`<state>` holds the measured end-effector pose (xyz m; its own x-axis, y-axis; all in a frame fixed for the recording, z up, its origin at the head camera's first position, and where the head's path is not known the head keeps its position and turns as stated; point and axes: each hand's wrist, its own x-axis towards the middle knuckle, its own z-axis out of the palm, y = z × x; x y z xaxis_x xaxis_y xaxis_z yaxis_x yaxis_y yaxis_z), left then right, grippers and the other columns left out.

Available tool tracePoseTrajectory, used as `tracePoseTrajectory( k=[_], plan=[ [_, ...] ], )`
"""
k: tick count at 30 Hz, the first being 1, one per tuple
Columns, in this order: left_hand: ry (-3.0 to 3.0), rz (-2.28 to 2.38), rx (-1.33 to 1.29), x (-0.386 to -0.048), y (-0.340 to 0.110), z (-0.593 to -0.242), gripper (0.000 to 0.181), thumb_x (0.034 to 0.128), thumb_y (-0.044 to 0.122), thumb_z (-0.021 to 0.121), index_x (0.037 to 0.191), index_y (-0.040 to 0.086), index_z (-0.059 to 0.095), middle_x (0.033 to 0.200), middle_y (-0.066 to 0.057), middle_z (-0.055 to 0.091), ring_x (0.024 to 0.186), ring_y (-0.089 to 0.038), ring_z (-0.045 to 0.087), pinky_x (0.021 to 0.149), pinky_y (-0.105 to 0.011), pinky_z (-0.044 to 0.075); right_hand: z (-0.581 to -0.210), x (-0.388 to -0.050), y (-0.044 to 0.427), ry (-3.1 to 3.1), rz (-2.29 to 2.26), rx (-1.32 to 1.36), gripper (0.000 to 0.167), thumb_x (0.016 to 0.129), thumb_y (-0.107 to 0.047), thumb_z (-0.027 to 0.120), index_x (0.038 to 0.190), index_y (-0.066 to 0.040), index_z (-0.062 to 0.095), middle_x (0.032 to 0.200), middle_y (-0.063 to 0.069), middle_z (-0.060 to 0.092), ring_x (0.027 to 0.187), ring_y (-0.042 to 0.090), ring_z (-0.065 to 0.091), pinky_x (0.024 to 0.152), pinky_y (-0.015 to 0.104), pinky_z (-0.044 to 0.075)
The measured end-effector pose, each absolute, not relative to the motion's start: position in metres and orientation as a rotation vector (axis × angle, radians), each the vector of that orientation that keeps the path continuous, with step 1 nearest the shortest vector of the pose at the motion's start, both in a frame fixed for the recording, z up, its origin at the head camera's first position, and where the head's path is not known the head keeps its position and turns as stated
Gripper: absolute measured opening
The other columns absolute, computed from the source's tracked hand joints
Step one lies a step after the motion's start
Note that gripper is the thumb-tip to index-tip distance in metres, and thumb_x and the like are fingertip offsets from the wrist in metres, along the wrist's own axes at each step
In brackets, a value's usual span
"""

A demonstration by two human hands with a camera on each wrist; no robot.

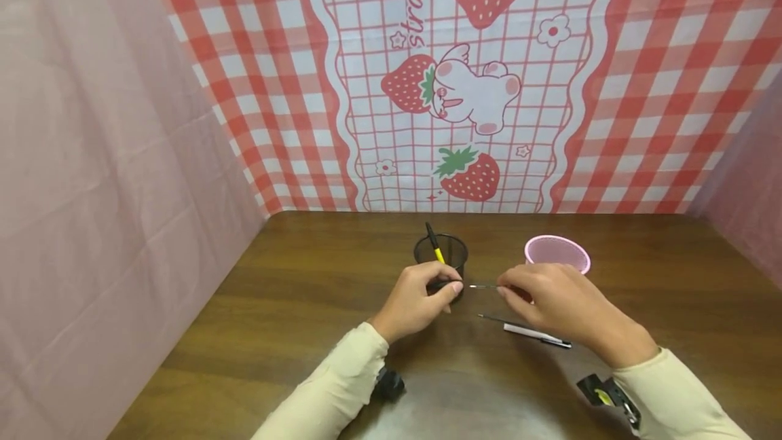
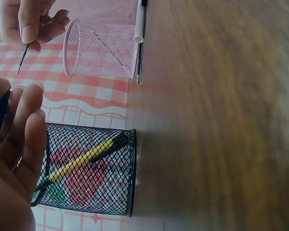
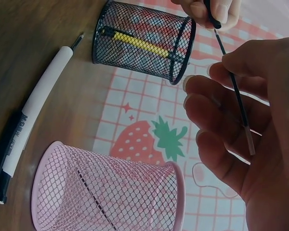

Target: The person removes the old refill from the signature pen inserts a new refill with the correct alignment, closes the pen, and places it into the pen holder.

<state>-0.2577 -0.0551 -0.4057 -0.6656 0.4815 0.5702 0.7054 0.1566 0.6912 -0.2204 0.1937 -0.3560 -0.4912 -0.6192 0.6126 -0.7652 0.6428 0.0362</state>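
Right wrist view: at right we see a slim dark refill (image 3: 238, 97) (pale-tailed), pinched between right fingers (image 3: 251, 55); left fingers (image 3: 224, 11) grip a black tube (image 3: 212, 17).

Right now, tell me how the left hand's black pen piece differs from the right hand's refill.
The black pen piece is thicker; the refill is thin. The piece looks black, while the refill has a paler end. The left hand grips the piece; the right hand pinches the refill. Both are held above the table.
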Motion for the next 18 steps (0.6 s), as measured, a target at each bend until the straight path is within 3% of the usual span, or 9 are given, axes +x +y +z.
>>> tracePoseTrajectory(
  k=[9, 18],
  plan=[
    [-2.177, -1.490, -1.179, -0.2599, -0.0532, -0.4042, 0.009, 0.0964, 0.009, 0.068, 0.104, 0.006, 0.070, 0.089, -0.001, 0.068, 0.058, -0.007, 0.064, 0.062, -0.021, 0.054, -0.3540, -0.2209, 0.1938, -2.244, 0.360, 1.073, 0.021, 0.098, -0.030, 0.060, 0.088, -0.018, 0.074, 0.082, -0.014, 0.067, 0.069, 0.002, 0.060, 0.059, 0.030, 0.053],
    [-2.181, -1.482, -1.214, -0.2568, -0.0556, -0.4069, 0.008, 0.0971, 0.010, 0.068, 0.104, 0.006, 0.070, 0.091, -0.003, 0.069, 0.059, -0.001, 0.063, 0.066, -0.022, 0.055, -0.3583, -0.2187, 0.1913, -2.253, 0.376, 1.078, 0.008, 0.091, -0.021, 0.067, 0.089, -0.018, 0.074, 0.081, -0.015, 0.066, 0.067, -0.001, 0.056, 0.057, 0.027, 0.050]
  ],
)
